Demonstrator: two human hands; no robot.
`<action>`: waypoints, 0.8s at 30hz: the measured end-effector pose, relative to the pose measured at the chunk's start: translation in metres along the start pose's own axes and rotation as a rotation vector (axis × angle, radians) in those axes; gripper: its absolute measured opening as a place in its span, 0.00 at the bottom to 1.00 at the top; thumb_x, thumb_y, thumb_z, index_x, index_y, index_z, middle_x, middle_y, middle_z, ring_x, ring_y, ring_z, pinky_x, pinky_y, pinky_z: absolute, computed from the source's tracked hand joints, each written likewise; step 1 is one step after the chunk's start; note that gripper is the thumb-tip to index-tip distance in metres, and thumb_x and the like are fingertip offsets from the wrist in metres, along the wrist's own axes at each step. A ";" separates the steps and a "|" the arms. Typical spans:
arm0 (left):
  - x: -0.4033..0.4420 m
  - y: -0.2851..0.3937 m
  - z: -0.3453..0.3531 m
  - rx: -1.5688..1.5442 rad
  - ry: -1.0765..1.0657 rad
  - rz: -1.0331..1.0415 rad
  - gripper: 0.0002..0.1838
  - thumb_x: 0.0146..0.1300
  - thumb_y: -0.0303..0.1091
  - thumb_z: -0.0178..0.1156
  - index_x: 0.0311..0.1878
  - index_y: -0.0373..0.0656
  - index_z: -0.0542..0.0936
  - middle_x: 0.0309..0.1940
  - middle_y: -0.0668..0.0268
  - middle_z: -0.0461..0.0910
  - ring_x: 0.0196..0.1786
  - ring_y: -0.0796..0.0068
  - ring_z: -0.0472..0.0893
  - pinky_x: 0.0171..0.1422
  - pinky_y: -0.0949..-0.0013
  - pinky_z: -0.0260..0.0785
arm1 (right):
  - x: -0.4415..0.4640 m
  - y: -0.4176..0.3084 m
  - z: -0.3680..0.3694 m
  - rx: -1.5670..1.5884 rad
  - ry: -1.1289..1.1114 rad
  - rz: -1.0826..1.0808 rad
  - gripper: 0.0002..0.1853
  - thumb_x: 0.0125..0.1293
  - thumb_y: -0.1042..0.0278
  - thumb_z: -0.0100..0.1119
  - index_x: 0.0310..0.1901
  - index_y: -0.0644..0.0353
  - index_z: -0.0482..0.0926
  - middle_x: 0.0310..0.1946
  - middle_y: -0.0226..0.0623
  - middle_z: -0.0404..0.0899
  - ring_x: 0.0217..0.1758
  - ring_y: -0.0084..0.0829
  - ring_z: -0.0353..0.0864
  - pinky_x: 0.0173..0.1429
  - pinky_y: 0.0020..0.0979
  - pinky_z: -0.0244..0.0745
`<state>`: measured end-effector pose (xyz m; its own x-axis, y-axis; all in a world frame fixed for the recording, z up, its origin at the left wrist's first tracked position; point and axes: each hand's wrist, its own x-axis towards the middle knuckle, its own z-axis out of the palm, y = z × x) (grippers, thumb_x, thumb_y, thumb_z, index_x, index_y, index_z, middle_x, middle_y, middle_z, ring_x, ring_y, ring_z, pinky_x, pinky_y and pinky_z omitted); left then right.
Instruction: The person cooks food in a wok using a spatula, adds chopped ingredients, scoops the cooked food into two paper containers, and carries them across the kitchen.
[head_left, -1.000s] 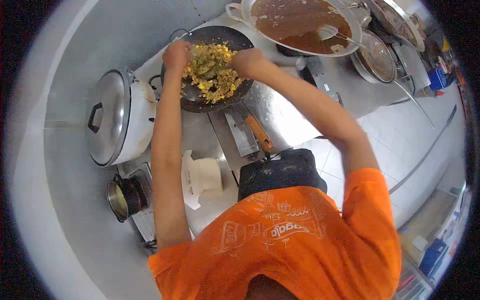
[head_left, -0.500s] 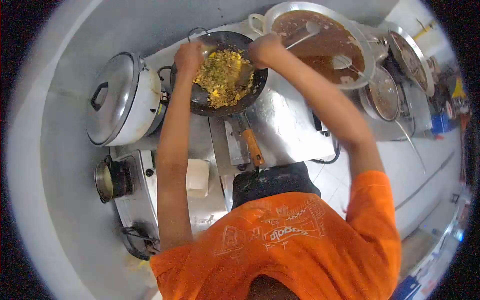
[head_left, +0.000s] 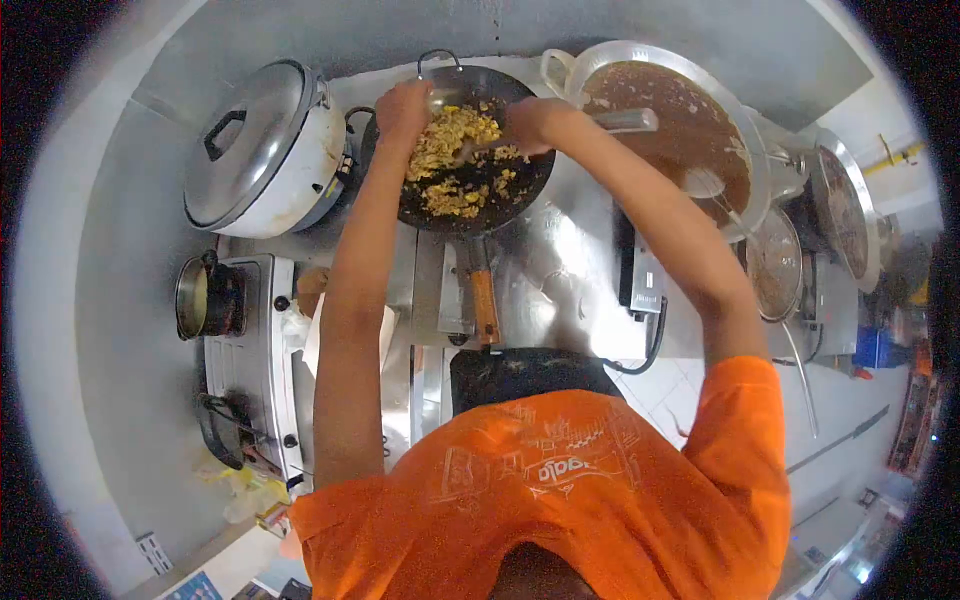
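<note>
Grip on my right [head_left: 538, 125] clenches a metal utensil [head_left: 630, 121], its lower end among crumbly yellow-brown food [head_left: 450, 145] in the black wok [head_left: 525, 185]. My left grip [head_left: 403, 110] sits over the wok's left rim; I can't tell whether it grasps anything. I see the wok near the back edge of the desk [head_left: 570, 270], a wooden handle [head_left: 484, 310] pointing toward the front edge. Leftward stands a white lidded pot [head_left: 305, 182]; to the right, along the same back edge, a wide pan [head_left: 640, 51] holds brown liquid [head_left: 665, 95].

Free room over counter [head_left: 560, 280] right of wooden handle [head_left: 484, 308]; lidded pot [head_left: 290, 190] flanks wok [head_left: 526, 190] left, wide pan [head_left: 655, 52] right.
</note>
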<state>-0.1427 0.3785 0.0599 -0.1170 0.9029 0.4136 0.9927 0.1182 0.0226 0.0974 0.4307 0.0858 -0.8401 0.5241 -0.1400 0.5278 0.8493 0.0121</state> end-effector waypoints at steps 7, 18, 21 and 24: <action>0.001 -0.005 -0.005 0.058 -0.076 -0.054 0.08 0.58 0.36 0.60 0.38 0.47 0.83 0.31 0.58 0.83 0.38 0.56 0.83 0.41 0.54 0.75 | -0.010 -0.019 0.051 0.223 -0.199 -0.066 0.16 0.60 0.60 0.56 0.48 0.52 0.82 0.27 0.41 0.83 0.25 0.38 0.81 0.29 0.39 0.77; 0.002 -0.012 -0.020 -0.079 0.090 0.067 0.08 0.57 0.32 0.60 0.40 0.43 0.82 0.37 0.57 0.83 0.41 0.57 0.82 0.46 0.54 0.75 | -0.047 -0.049 0.117 0.167 0.228 0.230 0.22 0.67 0.65 0.48 0.63 0.42 0.72 0.34 0.41 0.83 0.34 0.38 0.85 0.36 0.38 0.80; -0.008 -0.019 -0.008 -0.041 -0.023 -0.037 0.07 0.58 0.30 0.59 0.38 0.42 0.82 0.36 0.55 0.82 0.42 0.54 0.82 0.45 0.52 0.75 | -0.052 -0.037 0.095 0.054 -0.020 0.113 0.24 0.57 0.67 0.57 0.58 0.47 0.74 0.45 0.41 0.81 0.48 0.45 0.82 0.48 0.45 0.79; -0.026 -0.021 -0.012 0.055 -0.148 -0.045 0.13 0.52 0.30 0.63 0.43 0.49 0.83 0.37 0.55 0.83 0.42 0.52 0.82 0.46 0.52 0.76 | -0.053 -0.036 0.083 -0.003 -0.120 0.123 0.22 0.56 0.63 0.59 0.54 0.50 0.76 0.47 0.44 0.80 0.48 0.47 0.81 0.49 0.45 0.79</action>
<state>-0.1600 0.3479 0.0597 -0.1687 0.9467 0.2744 0.9837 0.1791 -0.0132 0.1331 0.3672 0.0105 -0.7482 0.6127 -0.2544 0.6251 0.7796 0.0392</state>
